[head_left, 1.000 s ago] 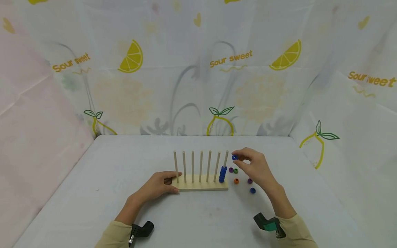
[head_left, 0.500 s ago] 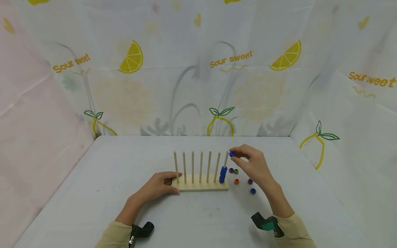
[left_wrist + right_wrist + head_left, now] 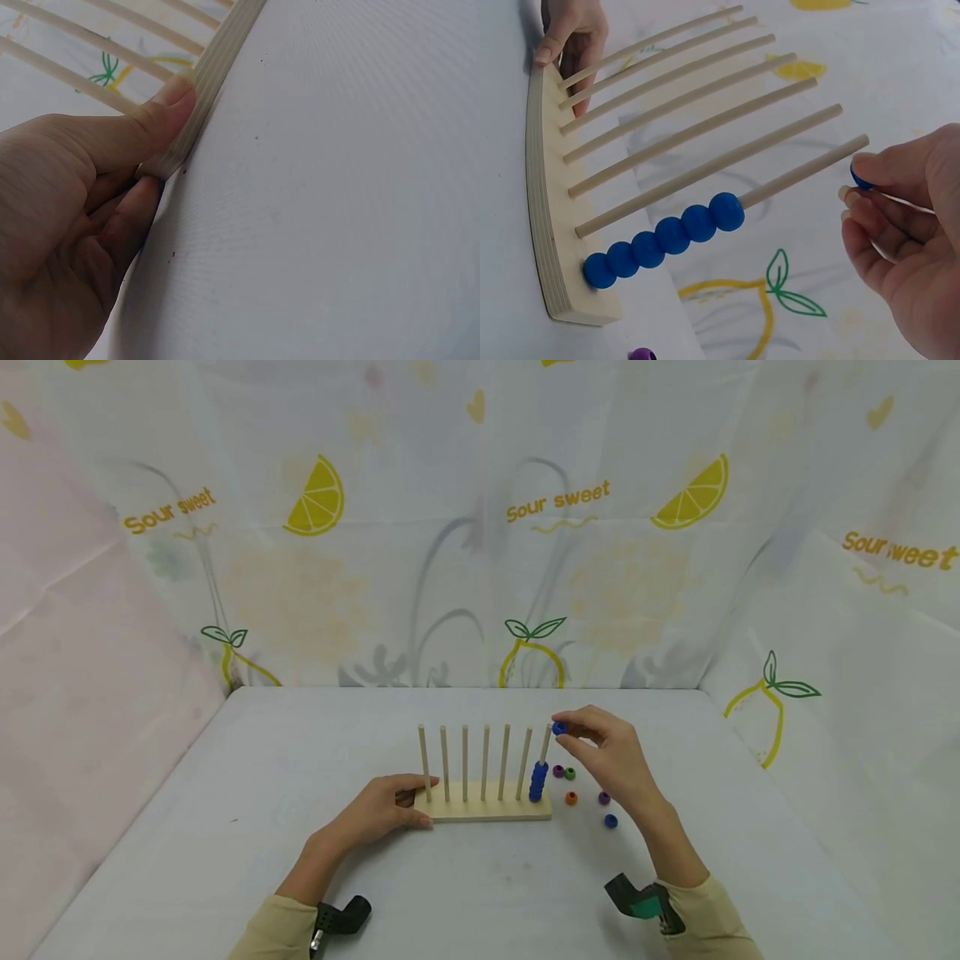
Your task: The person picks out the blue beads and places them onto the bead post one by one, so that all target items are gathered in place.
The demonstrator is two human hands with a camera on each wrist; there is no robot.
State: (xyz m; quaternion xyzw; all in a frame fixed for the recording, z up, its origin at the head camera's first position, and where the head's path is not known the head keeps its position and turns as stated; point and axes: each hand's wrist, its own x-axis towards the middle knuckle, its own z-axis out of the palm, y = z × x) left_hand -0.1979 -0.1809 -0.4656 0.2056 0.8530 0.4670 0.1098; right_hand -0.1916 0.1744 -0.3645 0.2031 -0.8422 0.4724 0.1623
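A pale wooden base [image 3: 480, 811] carries a row of several upright pegs. On its rightmost peg [image 3: 802, 174] sits a stack of several blue beads [image 3: 673, 235]; the other pegs are bare. My left hand [image 3: 384, 807] grips the base's left end, thumb along the front, as the left wrist view shows too. Between thumb and fingertips, my right hand [image 3: 611, 752] pinches a blue bead [image 3: 559, 727] beside the top of the rightmost peg. In the right wrist view that held bead is mostly hidden by the thumb and appears just off the peg's tip.
Right of the base lie loose beads: a purple bead [image 3: 558, 771], a green bead [image 3: 570, 773], an orange bead [image 3: 572, 797], another purple bead [image 3: 604, 797] and a blue bead [image 3: 611, 821]. A printed curtain [image 3: 480, 568] stands behind the white table [image 3: 480, 893].
My right hand has moved slightly up and left, bringing the pinched blue bead closer to the top of the rightmost peg. The left hand and the base stay in place.
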